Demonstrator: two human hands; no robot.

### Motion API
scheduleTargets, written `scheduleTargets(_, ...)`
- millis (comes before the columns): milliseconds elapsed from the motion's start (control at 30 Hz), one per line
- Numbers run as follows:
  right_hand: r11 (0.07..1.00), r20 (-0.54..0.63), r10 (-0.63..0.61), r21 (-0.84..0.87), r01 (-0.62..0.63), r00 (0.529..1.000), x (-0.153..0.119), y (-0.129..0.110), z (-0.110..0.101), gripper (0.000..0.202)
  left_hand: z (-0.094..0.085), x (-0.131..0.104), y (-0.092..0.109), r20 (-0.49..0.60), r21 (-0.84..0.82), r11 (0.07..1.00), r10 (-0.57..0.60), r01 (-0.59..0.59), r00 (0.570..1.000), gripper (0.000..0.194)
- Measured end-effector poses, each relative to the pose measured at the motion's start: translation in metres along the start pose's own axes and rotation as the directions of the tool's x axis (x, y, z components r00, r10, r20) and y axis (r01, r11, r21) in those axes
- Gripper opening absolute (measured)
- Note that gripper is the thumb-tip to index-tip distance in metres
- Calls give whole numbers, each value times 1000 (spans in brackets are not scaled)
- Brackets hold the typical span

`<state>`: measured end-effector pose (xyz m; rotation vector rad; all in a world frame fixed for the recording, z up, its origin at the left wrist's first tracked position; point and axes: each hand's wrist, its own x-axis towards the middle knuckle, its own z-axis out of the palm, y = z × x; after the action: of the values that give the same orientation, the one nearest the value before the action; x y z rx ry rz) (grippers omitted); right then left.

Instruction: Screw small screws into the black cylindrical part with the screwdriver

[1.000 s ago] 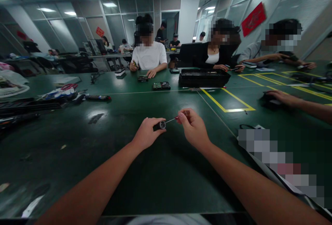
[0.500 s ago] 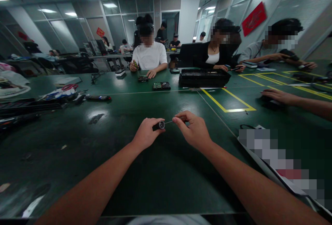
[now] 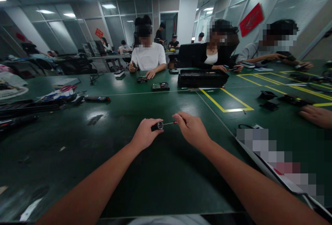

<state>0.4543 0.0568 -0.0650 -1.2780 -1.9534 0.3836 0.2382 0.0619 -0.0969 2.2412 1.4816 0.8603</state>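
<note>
My left hand [image 3: 144, 134] is closed around a short black cylindrical part [image 3: 160, 125], whose round, open-looking end faces toward me. In my right hand [image 3: 195, 129] is a small screwdriver [image 3: 169, 124] with a thin metal shaft and a bit of red handle showing by the fingertips. Its shaft points left at the black part. Whether the tip touches that part, I cannot tell. Both hands are just above the green table [image 3: 166, 180], and the rest of the screwdriver's handle is hidden behind my right fingers.
Beyond my hands are a hard drive [image 3: 160, 86] and a long black housing [image 3: 202, 79]. A dark pen-like tool [image 3: 97, 99] lies left. At right are black pieces [image 3: 268, 95], a co-worker's hand [image 3: 317, 115] and a light-edged bag or sheet [image 3: 275, 171]. People sit opposite.
The screwdriver's red handle end now shows at my right fingertips, where it was covered before. At right, the co-worker's hand has drawn back, uncovering black pieces on the table.
</note>
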Motion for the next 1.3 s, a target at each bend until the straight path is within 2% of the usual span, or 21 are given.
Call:
scheduleTargets(133,999,33,-28,42,26,999,-3,-1,1,28,-1,0,1,22,6,1000,6,-6,1000,37)
scheduleTargets(267,996,16,-76,47,75,997,-4,-3,-1,25,-3,0,2,4,5,1000,-14,14,1000,38)
scheduleTargets(333,998,27,-43,39,42,999,-3,-3,-2,23,-3,0,2,6,8,1000,-17,17,1000,38)
scheduleTargets(467,999,38,31,15,-32,999,1,0,-1,31,-1,-1,0,4,4,1000,3,-3,1000,38)
scheduleTargets(567,997,28,12,70,-14,1000,0,2,0,24,0,0,-1,13,11,1000,15,-15,1000,38)
scheduleTargets(700,991,33,-36,130,31,999,-3,0,0,28,-1,0,-1,8,2,1000,0,0,1000,38)
scheduleTargets(867,995,33,46,92,-49,998,0,0,0,27,-1,0,0,7,-5,1000,-1,1,1000,38)
scheduleTargets(933,997,6,41,71,-41,999,1,2,1,33,-1,0,1,7,3,1000,7,-7,1000,38)
scheduleTargets(1033,991,0,24,129,-23,1000,0,3,2,24,-1,0,2,14,16,1000,2,-2,1000,38)
scheduleTargets(1133,985,22,10,174,-14,1000,-2,3,2,27,-2,0,2,10,20,1000,-11,11,1000,38)
scheduleTargets(1300,988,35,62,139,-67,997,-1,4,1,26,-2,0,1,2,4,1000,-4,4,1000,38)
